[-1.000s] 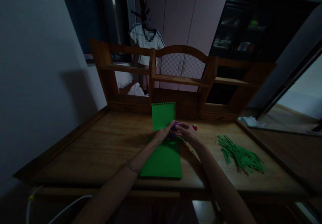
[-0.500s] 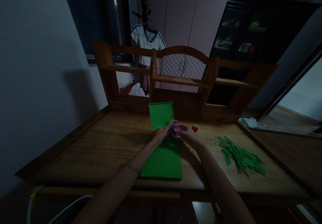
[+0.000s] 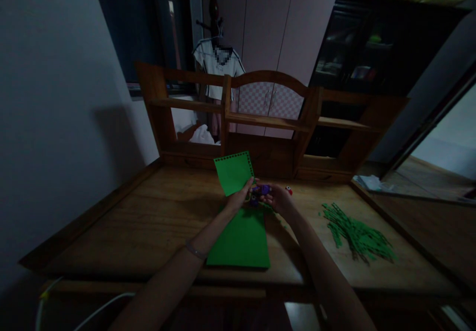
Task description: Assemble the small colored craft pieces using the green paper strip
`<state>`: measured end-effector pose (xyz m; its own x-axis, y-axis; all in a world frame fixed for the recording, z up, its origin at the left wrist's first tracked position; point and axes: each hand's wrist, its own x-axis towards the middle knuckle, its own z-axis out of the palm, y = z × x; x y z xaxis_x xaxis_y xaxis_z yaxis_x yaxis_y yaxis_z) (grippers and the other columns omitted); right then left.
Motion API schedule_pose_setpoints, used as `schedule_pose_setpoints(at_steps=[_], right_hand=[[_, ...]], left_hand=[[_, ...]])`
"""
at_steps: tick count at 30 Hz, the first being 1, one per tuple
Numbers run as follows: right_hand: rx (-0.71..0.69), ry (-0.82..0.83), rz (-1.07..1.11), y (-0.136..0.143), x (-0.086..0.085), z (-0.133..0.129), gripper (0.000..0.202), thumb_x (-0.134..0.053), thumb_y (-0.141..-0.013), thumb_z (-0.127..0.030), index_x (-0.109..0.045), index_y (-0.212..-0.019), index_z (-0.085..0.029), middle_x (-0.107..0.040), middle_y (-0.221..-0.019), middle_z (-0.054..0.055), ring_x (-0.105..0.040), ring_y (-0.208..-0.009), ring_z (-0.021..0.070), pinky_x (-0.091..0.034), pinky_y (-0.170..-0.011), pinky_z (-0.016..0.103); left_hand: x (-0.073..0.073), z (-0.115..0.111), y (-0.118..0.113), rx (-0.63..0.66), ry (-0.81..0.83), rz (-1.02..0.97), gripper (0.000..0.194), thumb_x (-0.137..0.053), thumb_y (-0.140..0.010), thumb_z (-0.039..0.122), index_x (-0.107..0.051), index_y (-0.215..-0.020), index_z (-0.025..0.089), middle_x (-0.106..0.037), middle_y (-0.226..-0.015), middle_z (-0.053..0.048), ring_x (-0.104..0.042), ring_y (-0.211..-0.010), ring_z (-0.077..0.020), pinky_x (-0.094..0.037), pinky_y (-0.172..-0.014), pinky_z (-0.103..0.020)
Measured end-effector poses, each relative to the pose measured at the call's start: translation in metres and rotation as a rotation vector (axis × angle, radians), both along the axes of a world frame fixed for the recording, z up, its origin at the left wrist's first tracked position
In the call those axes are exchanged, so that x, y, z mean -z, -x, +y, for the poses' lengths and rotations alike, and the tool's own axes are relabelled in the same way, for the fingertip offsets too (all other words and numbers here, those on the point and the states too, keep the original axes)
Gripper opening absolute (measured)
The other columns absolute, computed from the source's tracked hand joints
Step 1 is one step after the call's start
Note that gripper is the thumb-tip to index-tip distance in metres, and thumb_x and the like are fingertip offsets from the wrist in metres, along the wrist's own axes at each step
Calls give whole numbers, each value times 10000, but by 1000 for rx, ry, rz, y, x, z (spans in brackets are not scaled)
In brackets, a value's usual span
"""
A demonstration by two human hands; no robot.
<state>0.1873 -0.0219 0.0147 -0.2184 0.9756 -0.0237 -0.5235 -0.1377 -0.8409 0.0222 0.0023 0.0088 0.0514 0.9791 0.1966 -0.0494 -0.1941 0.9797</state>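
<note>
My left hand (image 3: 241, 195) is closed on the lower right corner of a green paper sheet (image 3: 233, 173), which is held up at a tilt. Dark punched holes run along the sheet's top and right edges. My right hand (image 3: 277, 197) has its fingers around a small purple paper punch (image 3: 264, 189) at that corner, though its details are dim and partly covered. Below both hands a stack of green paper (image 3: 240, 241) lies flat on the desk. A small red piece with a white spot (image 3: 289, 190) stands just past my right hand.
A heap of thin green paper strips (image 3: 359, 234) lies on the right of the wooden desk (image 3: 148, 217). Tiny green bits are scattered near the stack. Along the back edge rises a wooden shelf unit (image 3: 267, 118). A white cable (image 3: 104, 308) hangs at the front left.
The green sheet has turned counterclockwise and shifted slightly left. My right hand has moved a little to the right, and more of the purple punch shows.
</note>
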Motion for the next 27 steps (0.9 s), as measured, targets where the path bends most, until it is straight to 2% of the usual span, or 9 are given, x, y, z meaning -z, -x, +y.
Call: schedule_pose_setpoints(at_steps=[3,6,10,16,19,22,24,27], right_hand=[[-30,-15,19,1,-2,-2,212,-540,-800,-273,-633,-924,-129,-701,-864,92,-638,-606,130,-537,-574,215],[-11,22,64,1,-7,-5,179,-523,-834,-267,-638,-875,-136,-700,-840,90,-631,-638,123,-521,-557,192],[16,58,137,-1,-12,-8,153,-523,-851,-248,-639,-838,-149,-687,-894,70,-621,-701,116,-514,-585,190],[-45,-36,141,-2,-16,-12,221,-527,-851,-266,-642,-1003,-154,-647,-798,20,-531,-569,73,-468,-541,167],[-54,-53,99,-1,-15,-13,259,-535,-840,-276,-635,-1047,-156,-636,-793,19,-520,-574,74,-452,-537,169],[-28,-49,66,-2,-11,-11,266,-545,-830,-307,-645,-1031,-165,-622,-751,11,-515,-575,73,-440,-527,169],[-3,-39,48,-4,-8,-7,267,-563,-817,-330,-653,-1009,-167,-620,-740,12,-516,-581,78,-442,-521,173],[45,-14,-14,-3,-5,-3,273,-588,-795,-374,-667,-950,-163,-613,-723,20,-517,-566,87,-446,-507,186]], left_hand=[[1,0,1,-41,-52,20,491,-498,-742,626,-706,-946,231,-648,-707,-21,-592,-711,-163,-436,-735,-257],[1,1,2,-76,-22,34,501,-485,-740,634,-712,-906,218,-585,-589,-4,-535,-578,-138,-418,-630,-239],[3,1,1,-97,-1,31,505,-472,-748,635,-703,-739,185,-575,-572,-10,-501,-537,-124,-406,-644,-244],[0,-4,0,-112,33,0,498,-515,-713,642,-612,-557,180,-578,-549,-16,-519,-547,-135,-404,-671,-261],[-5,-10,1,-61,34,42,512,-510,-712,645,-616,-552,170,-601,-571,-31,-526,-557,-145,-401,-635,-266],[-9,-16,2,61,34,69,552,-451,-749,642,-662,-574,162,-640,-622,-49,-534,-571,-145,-407,-624,-260],[-10,-18,3,143,37,88,590,-389,-781,637,-678,-566,169,-632,-590,-42,-527,-556,-137,-406,-615,-250],[-9,-19,5,195,45,119,620,-332,-804,626,-689,-560,182,-597,-525,-33,-509,-523,-128,-394,-582,-241]])
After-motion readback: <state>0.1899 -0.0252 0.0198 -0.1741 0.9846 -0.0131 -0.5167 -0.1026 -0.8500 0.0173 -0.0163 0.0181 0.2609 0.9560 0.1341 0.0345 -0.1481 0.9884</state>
